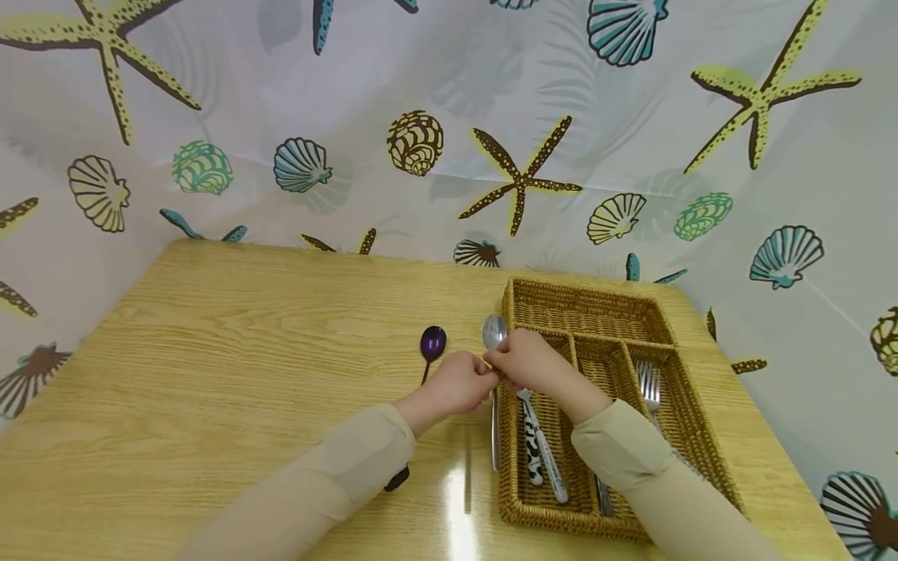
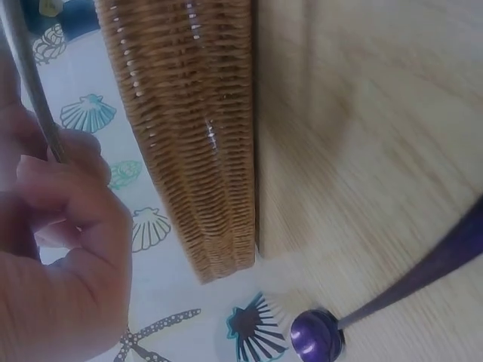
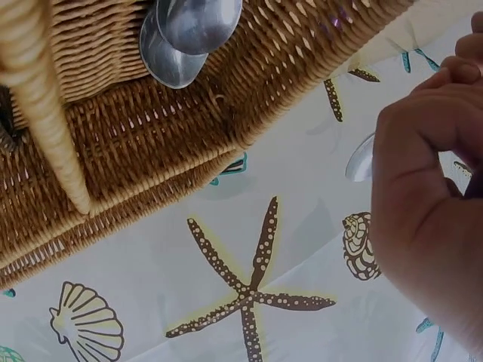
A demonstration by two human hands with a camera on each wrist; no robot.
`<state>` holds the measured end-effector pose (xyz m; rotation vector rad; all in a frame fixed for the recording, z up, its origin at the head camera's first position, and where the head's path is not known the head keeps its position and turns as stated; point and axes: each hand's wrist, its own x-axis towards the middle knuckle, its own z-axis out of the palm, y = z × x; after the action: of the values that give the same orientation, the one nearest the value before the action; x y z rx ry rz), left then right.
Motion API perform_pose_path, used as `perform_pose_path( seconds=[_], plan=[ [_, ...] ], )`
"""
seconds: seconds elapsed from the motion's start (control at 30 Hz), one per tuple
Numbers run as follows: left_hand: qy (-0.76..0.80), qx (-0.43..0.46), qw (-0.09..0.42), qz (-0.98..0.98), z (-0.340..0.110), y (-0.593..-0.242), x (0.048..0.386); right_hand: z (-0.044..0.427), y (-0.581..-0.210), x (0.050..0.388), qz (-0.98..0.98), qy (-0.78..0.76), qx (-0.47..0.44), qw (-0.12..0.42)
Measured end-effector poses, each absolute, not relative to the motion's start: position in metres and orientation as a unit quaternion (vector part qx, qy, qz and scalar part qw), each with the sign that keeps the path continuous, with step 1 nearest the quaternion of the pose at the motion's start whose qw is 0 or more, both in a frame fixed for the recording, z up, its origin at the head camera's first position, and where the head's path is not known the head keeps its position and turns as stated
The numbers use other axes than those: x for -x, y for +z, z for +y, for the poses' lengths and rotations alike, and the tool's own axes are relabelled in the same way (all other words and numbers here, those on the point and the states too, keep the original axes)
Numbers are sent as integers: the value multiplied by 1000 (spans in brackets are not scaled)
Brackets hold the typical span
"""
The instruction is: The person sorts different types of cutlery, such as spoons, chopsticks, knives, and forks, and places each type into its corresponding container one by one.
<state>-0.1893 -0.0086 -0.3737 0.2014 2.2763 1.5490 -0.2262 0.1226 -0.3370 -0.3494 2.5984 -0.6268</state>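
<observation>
A metal spoon (image 1: 494, 331) is held over the left rim of the wicker basket (image 1: 514, 511), bowl pointing away. My left hand (image 1: 457, 383) pinches its handle, which shows as a grey rod (image 2: 34, 83) in the left wrist view. Against those fingertips, my right hand (image 1: 535, 363) pinches the same spoon near its neck. In the right wrist view the curled right hand (image 3: 430, 181) partly hides the spoon's bowl (image 3: 361, 160). A purple spoon (image 1: 433, 343) lies on the table left of the basket, its handle partly behind my left hand.
The basket's left compartment holds spoons with a cow-patterned handle (image 1: 531, 448) and a white handle (image 1: 550, 466). A metal handle (image 1: 604, 497) shows in the middle compartment, a fork (image 1: 650, 387) in the right one. Behind the wooden table (image 1: 281, 351) hangs a shell-patterned curtain (image 1: 365, 202).
</observation>
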Motion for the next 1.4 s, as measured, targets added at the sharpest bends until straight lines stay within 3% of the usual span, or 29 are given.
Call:
perform_pose_path(
  seconds=[0.33, 0.7, 1.4],
  plan=[
    [518, -68, 192, 831, -8, -376, 190, 140, -331, 230, 942, -229, 125, 213],
    [381, -65, 177, 905, -59, -395, 195, 165, -332, 229, 949, -202, 110, 216],
    [286, -18, 137, 948, -68, -419, 194, 164, -381, 225, 965, -102, 145, 191]
  ],
)
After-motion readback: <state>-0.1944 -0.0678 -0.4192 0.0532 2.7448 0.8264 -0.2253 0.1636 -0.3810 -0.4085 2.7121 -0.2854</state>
